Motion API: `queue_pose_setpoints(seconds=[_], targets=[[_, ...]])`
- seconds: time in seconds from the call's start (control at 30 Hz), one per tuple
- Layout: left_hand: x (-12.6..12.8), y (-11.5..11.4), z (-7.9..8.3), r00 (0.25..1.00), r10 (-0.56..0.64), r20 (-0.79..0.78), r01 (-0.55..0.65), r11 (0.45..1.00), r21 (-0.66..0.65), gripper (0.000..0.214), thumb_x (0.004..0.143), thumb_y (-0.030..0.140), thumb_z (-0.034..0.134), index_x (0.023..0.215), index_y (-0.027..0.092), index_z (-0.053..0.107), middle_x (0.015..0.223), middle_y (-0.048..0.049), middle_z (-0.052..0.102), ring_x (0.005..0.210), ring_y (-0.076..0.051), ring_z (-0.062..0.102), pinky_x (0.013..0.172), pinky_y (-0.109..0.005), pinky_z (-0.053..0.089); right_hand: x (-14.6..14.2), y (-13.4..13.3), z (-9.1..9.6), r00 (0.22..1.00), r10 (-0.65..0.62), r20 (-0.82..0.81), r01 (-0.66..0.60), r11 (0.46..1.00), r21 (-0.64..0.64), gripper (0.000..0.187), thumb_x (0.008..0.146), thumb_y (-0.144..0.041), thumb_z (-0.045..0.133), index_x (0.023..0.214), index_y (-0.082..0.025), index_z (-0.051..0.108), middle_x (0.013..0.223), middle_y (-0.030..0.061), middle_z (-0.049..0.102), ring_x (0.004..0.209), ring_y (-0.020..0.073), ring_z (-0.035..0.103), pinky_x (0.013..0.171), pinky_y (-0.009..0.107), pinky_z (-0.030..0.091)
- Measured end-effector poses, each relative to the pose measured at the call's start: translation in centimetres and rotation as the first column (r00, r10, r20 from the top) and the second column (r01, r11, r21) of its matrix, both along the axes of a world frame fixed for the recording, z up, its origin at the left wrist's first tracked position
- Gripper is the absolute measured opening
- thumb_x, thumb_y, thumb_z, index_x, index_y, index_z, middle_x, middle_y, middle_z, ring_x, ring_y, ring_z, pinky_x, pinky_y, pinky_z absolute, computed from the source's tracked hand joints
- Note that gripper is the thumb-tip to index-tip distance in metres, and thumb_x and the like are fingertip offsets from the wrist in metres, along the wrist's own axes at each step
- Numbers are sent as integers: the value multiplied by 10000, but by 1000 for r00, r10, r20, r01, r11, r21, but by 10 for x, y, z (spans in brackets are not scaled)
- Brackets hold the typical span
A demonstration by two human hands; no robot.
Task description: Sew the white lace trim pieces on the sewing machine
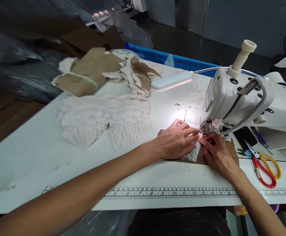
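Under the head of a white sewing machine (231,95), a strip of white lace (194,155) lies over a piece of brown paper (176,160). My left hand (176,141) rests palm down on the strip from the left, its fingers stretched out and pressing it beside the presser foot. From the right, my right hand (218,154) pinches the edge of the lace between thumb and fingertips, just in front of the foot. Both sets of fingertips nearly meet there. The needle point is hidden from view.
Gathered white lace pieces (105,118) lie left; tied brown-and-white bundles (88,70) sit behind them. A white lamp (172,81) lights the needle area. Red-handled scissors (264,170), yellow-handled scissors (270,164) and a dark phone (244,137) lie right. A printed ruler (174,193) runs along the front edge.
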State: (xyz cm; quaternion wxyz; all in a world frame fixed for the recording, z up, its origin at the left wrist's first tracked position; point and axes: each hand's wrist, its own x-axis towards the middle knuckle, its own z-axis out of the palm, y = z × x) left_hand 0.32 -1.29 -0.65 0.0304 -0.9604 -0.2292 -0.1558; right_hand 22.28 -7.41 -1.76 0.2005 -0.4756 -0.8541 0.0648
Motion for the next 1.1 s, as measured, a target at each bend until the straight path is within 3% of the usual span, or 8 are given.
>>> queue_pose_setpoints(seconds=[0.17,0.37,0.53,0.63,0.8,0.9,1.03,1.1], targets=[[2,1,-1,999,43,0,-43,998,39,333,1023,306,361,1138,152,632,1155,-108,679,904,-235,586,830,-413,410,-3,4,-2,997,-46,64,44,999,26,390,955,-213,398,1282,-210,610,1030,126,573,832,227,557,829,416,556],[8,-1,-6,995,87,47,-90,993,71,331,1037,295,365,1122,116,630,1090,-123,684,923,-243,600,842,-411,403,-6,6,-3,992,-68,105,67,998,12,401,964,-206,372,1315,-188,563,1013,151,573,877,266,536,761,411,540],[8,0,-8,982,138,130,-145,988,53,314,1028,325,379,1143,154,616,1159,-152,641,965,-260,592,821,-427,423,-2,4,-7,998,-58,18,58,998,13,383,979,-224,362,1294,-148,566,1045,167,550,887,260,569,811,432,543],[3,16,-4,957,209,200,-213,977,1,304,1021,293,366,1148,156,606,1167,-165,621,982,-264,582,824,-434,423,8,2,-4,992,-99,-74,98,995,-25,413,985,-258,397,1374,-168,505,1125,164,531,882,235,602,798,416,574],[-12,65,2,967,243,71,-235,966,-111,331,996,257,330,1014,149,642,1019,-136,658,948,-262,593,821,-422,419,29,-5,12,990,-94,-103,86,993,-82,344,950,-215,449,1256,-194,607,1114,136,561,932,238,634,831,424,595],[-20,79,4,967,255,28,-250,960,-127,353,987,247,307,1135,153,613,1239,-162,609,1116,-286,563,868,-432,429,34,-16,29,986,-31,-164,15,995,-98,337,948,-187,441,1234,-170,618,1100,133,590,1009,237,635,878,410,585],[-23,61,11,976,198,93,-196,980,-26,329,986,214,342,1180,139,597,1339,-170,563,1145,-256,567,923,-419,450,32,-44,63,955,22,-296,-60,991,-122,324,984,-204,467,1278,-256,591,1022,75,624,888,180,646,759,328,593],[-20,42,15,993,95,70,-95,995,-8,288,980,184,378,1107,149,634,1259,-148,619,1051,-230,606,889,-407,472,33,-63,79,919,44,-391,-62,998,-33,404,993,-195,472,1379,-310,504,958,49,632,824,166,635,706,308,576]])
